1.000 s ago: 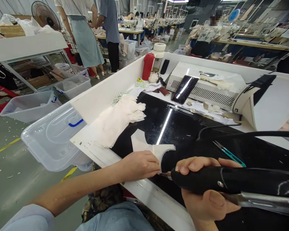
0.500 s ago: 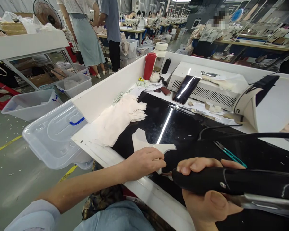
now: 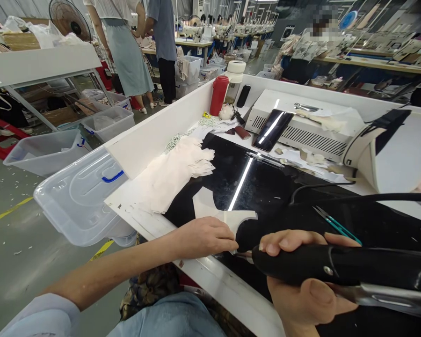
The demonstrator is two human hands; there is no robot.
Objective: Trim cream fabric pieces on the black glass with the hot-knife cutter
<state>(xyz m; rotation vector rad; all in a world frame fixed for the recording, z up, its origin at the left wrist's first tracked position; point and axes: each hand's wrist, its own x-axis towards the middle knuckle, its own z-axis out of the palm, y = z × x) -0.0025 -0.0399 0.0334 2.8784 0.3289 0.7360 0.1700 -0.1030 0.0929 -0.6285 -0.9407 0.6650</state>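
Observation:
A cream, curved cut fabric piece (image 3: 239, 218) lies on the glossy black work surface (image 3: 266, 187). My left hand (image 3: 208, 238) is closed at its near edge, fingertips together on the fabric; the hand covers part of the piece. My right hand (image 3: 301, 285) is wrapped round a black hand-held tool (image 3: 372, 267) with a metal lever along its underside. The tool's thin tip (image 3: 244, 255) points left and meets the lower end of the fabric beside my left fingertips. Whether the tip touches the fabric I cannot tell.
A pile of cream fabric pieces (image 3: 171, 175) lies left. Teal-handled tweezers (image 3: 338, 225) and a black cable (image 3: 365, 197) lie right. Behind are a phone (image 3: 272, 130), a vented white box (image 3: 308, 122) and a red flask (image 3: 219, 96). A lidded plastic bin (image 3: 80, 201) stands left.
My left hand has shifted slightly left, its raised knuckles now lower and flatter, baring more of the fabric's middle. My right hand and the tool have hardly moved.

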